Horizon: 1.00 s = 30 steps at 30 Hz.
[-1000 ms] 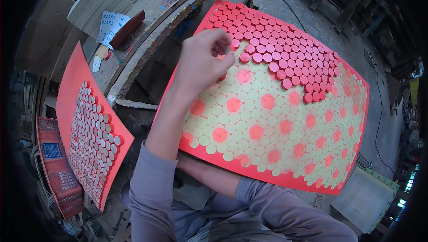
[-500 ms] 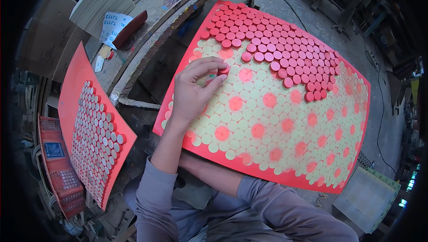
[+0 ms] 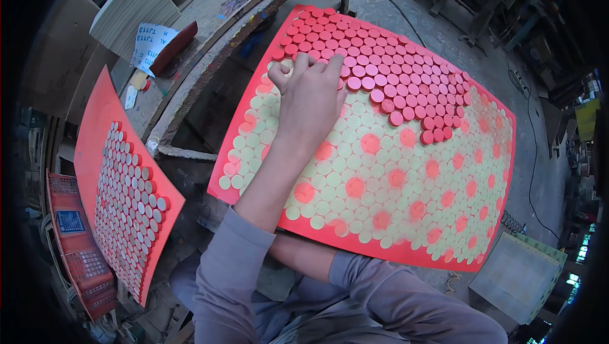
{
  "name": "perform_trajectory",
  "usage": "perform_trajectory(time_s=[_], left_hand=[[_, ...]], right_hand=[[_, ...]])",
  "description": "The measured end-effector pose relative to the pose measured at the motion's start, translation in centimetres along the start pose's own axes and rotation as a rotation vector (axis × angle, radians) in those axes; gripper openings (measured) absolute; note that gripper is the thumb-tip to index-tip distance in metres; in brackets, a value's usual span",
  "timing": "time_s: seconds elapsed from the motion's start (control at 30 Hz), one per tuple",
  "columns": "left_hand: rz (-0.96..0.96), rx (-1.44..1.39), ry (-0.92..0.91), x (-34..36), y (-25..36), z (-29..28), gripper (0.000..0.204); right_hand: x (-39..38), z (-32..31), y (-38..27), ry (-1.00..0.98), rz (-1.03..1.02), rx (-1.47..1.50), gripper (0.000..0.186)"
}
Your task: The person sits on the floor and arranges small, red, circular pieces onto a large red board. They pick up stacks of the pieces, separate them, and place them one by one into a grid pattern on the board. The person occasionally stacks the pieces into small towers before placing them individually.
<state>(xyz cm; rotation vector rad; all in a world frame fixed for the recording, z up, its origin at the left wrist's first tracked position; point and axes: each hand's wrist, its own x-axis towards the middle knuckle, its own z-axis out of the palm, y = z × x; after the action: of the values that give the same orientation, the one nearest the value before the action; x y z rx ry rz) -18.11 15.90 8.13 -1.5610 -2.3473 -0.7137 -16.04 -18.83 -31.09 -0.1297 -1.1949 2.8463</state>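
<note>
A red board (image 3: 219,182) lies tilted before me, printed with closely packed pale-green circles and scattered orange-red spots. Red discs (image 3: 396,81), thick and round, stand packed in rows over its far part. My left hand (image 3: 311,100) is over the left edge of this group, its back toward me and fingers bent down. Between thumb and forefinger shows a red disc (image 3: 340,84), partly covered; the fingertips are mostly hidden. My right forearm (image 3: 304,255) passes beneath the left arm and the board's near edge, where the right hand is out of sight.
A second red panel (image 3: 95,106) at left carries rows of pale-topped discs (image 3: 130,198). Below it is a red plastic basket (image 3: 85,265). A worn bench frame (image 3: 190,84) bears sheet stacks (image 3: 133,14) and sandpaper (image 3: 174,49). A cable (image 3: 536,154) runs along the floor at right.
My left hand has moved away from me, from the bare circles to the edge of the red discs, carrying a red disc. The whole view has shifted slightly.
</note>
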Motion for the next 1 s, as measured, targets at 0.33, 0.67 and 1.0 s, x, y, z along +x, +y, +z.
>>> perform_trajectory(time_s=[0.33, 0.67, 1.0], left_hand=[[-0.186, -0.531, 0.146, -2.3, -0.5, -4.3, 0.042], [-0.186, -0.597, 0.134, -4.0, -2.5, -3.1, 0.041], [-0.162, -0.647, 0.069, -5.4, -3.0, -2.1, 0.039]], right_hand=[[1.3, -1.1, -0.6, 0.014, -0.041, -0.016, 0.034], [1.0, 0.4, 0.2, 0.007, -0.044, -0.008, 0.034], [3.7, -0.8, 4.2, -0.053, -0.069, -0.004, 0.034]])
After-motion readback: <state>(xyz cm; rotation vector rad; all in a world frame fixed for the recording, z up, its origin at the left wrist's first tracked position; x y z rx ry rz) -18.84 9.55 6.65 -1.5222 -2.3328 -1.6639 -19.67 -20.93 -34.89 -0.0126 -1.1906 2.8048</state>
